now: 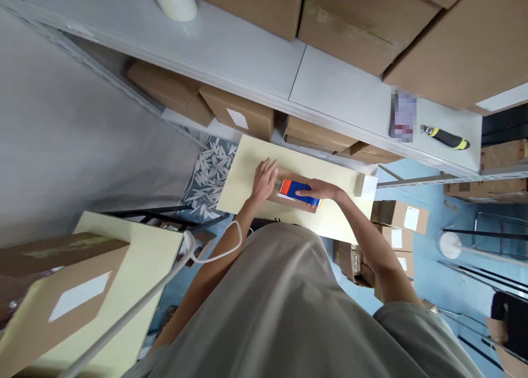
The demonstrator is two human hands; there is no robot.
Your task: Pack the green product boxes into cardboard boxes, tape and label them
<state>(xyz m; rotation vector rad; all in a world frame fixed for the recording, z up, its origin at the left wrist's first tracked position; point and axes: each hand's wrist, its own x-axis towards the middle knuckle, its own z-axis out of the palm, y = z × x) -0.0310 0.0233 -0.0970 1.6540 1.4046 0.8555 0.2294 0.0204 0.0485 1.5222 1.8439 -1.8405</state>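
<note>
- Grips a blue-and-orange object (304, 192) in the right hand (315, 189), on or just over a brown cardboard piece (299, 204).
- Holds the left hand (264, 181) open, with fingers slightly spread, at the cardboard piece's left end.
- Works at a pale yellow surface (256, 152), below a white shelf (243, 48) with a tape roll (181, 5).

Packing workroom or stockroom — cartons (355, 26) on metal shelf (247, 64), tape roll (175, 3).

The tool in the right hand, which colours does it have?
The tool is mostly blue, with an orange-red end; it shows in the head view.
</note>
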